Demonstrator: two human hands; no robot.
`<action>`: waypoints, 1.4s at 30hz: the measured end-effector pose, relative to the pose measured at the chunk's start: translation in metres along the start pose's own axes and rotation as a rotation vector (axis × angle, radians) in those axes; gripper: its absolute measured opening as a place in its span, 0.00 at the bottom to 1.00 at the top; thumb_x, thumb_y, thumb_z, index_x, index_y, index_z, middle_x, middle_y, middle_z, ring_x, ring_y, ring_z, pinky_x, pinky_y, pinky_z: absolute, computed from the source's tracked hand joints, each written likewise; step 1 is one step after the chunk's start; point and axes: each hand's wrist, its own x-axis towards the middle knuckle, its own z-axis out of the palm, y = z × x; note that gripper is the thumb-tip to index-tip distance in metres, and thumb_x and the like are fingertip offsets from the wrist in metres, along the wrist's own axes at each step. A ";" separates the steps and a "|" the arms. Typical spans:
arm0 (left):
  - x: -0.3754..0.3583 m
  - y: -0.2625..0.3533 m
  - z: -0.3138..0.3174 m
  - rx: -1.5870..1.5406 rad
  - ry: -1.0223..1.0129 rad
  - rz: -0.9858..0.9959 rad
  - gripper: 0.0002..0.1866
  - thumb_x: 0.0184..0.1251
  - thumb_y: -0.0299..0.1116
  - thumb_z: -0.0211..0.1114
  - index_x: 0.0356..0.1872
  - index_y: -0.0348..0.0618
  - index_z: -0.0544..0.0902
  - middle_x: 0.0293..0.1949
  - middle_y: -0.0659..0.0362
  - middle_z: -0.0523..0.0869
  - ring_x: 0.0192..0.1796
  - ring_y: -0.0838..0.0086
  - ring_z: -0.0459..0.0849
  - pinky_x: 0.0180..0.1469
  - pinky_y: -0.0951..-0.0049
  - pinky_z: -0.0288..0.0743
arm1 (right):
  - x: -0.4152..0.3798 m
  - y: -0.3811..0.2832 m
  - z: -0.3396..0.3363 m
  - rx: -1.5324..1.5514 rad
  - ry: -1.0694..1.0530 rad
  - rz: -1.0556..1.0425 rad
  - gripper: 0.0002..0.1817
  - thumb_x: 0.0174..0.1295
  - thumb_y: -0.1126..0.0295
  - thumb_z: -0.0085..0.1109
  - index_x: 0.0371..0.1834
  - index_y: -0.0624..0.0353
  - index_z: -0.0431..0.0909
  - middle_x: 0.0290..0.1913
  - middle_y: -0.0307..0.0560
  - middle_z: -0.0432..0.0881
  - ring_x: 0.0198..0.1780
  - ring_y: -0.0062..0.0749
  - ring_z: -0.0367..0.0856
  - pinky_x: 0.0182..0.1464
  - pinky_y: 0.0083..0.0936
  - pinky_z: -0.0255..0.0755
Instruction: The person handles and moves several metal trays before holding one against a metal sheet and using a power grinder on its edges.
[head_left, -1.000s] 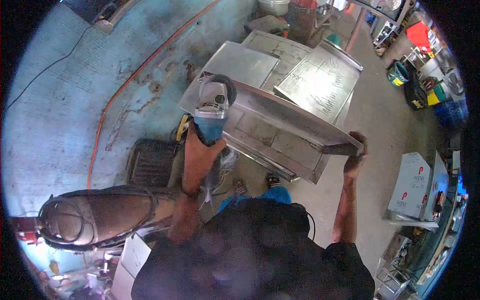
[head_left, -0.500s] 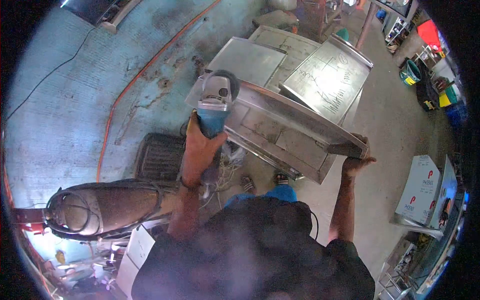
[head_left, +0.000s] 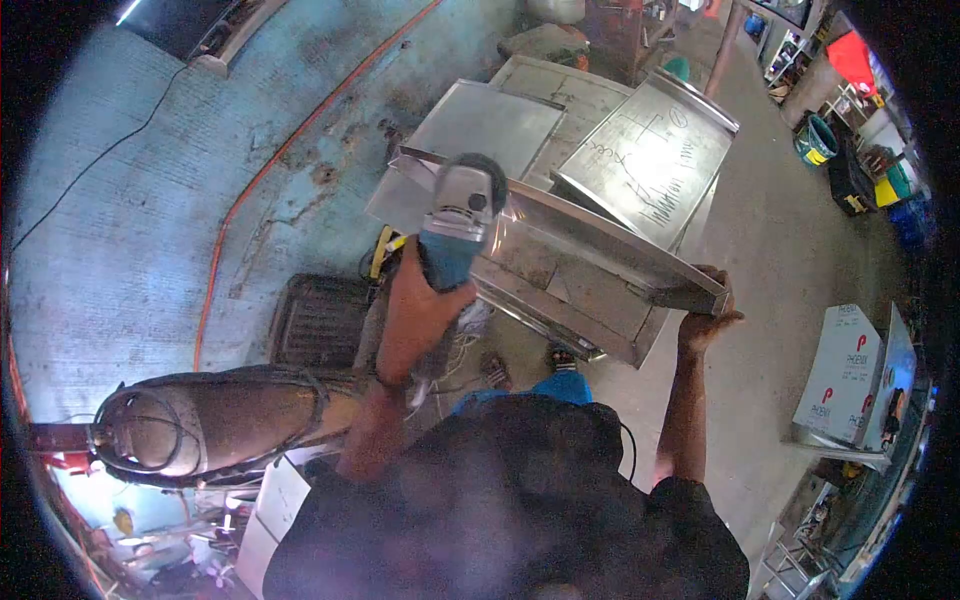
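My left hand (head_left: 422,312) is wrapped round the blue body of an angle grinder (head_left: 458,225). Its grey head and round disc lie against the upper edge of a long metal channel (head_left: 610,232), near that edge's left part. At the channel's right end, my right hand (head_left: 710,318) grips the corner, with some fingers behind the metal. Beyond the channel lie a plain metal sheet (head_left: 485,125) and a metal panel with handwriting (head_left: 650,160).
A brown cylinder (head_left: 250,420) wound with cable lies at the lower left beside a black ribbed case (head_left: 320,320). The blue wall (head_left: 130,250) runs along the left. A white printed box (head_left: 840,375) stands at the right, with buckets (head_left: 815,140) behind.
My left hand and the grinder have moved to the right along the channel's edge. My right hand keeps its grip on the corner, shifted slightly left with the metal.
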 end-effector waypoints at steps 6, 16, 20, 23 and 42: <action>0.001 -0.002 0.001 -0.001 -0.021 -0.013 0.39 0.48 0.36 0.73 0.61 0.33 0.66 0.52 0.37 0.79 0.55 0.48 0.80 0.59 0.58 0.71 | 0.000 -0.008 0.010 -0.001 0.069 0.043 0.57 0.55 0.15 0.17 0.37 0.66 0.74 0.40 0.52 0.80 0.44 0.36 0.76 0.52 0.34 0.69; -0.009 0.019 0.016 0.040 -0.073 -0.003 0.43 0.49 0.36 0.74 0.66 0.33 0.63 0.55 0.34 0.78 0.57 0.46 0.80 0.59 0.57 0.72 | 0.003 -0.007 0.011 -0.019 0.063 0.026 0.57 0.54 0.15 0.14 0.34 0.64 0.74 0.39 0.49 0.80 0.43 0.35 0.75 0.52 0.34 0.68; -0.013 0.024 0.017 0.081 -0.044 0.001 0.42 0.48 0.35 0.74 0.65 0.34 0.63 0.51 0.36 0.80 0.55 0.44 0.81 0.57 0.55 0.73 | 0.004 -0.009 0.015 -0.010 0.080 0.026 0.57 0.55 0.16 0.14 0.35 0.65 0.74 0.39 0.49 0.80 0.43 0.35 0.75 0.53 0.35 0.68; -0.010 0.015 0.014 0.083 -0.012 0.024 0.41 0.48 0.34 0.74 0.65 0.35 0.64 0.50 0.36 0.81 0.54 0.43 0.81 0.56 0.55 0.74 | 0.003 -0.005 0.010 -0.004 0.043 0.019 0.57 0.56 0.17 0.13 0.35 0.65 0.75 0.39 0.49 0.79 0.44 0.35 0.75 0.54 0.35 0.67; -0.039 0.058 0.046 0.112 -0.120 0.038 0.40 0.51 0.36 0.74 0.64 0.36 0.63 0.49 0.33 0.81 0.53 0.42 0.83 0.54 0.54 0.76 | 0.002 -0.011 0.020 0.005 0.111 0.146 0.59 0.51 0.14 0.16 0.35 0.65 0.76 0.33 0.43 0.78 0.38 0.29 0.74 0.45 0.29 0.69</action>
